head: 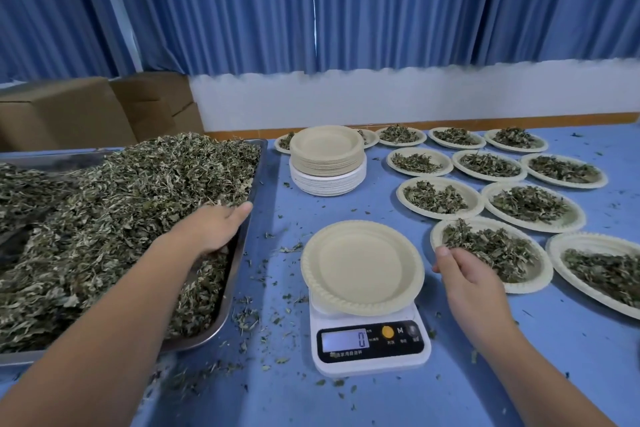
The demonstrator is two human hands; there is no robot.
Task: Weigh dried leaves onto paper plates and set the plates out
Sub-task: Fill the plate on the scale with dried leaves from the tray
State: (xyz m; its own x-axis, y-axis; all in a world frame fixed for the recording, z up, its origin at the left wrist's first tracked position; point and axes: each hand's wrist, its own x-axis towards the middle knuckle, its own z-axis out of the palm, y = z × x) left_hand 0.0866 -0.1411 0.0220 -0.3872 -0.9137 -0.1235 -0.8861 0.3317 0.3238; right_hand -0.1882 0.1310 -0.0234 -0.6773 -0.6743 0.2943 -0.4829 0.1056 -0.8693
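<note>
An empty beige paper plate (362,267) sits on a small white digital scale (370,345) whose display reads 0. To its left a large metal tray (239,253) holds a heap of dried leaves (114,218). My left hand (214,227) reaches into the heap at the tray's right side, fingers buried in the leaves. My right hand (464,274) hovers right of the scale with loosely curled fingers holding nothing, beside the near rim of a filled plate (491,253).
A stack of unused paper plates (327,159) stands behind the scale. Several filled plates (533,204) lie in rows across the right of the blue table (381,402). Leaf crumbs are scattered around. Cardboard boxes (69,111) stand at the back left.
</note>
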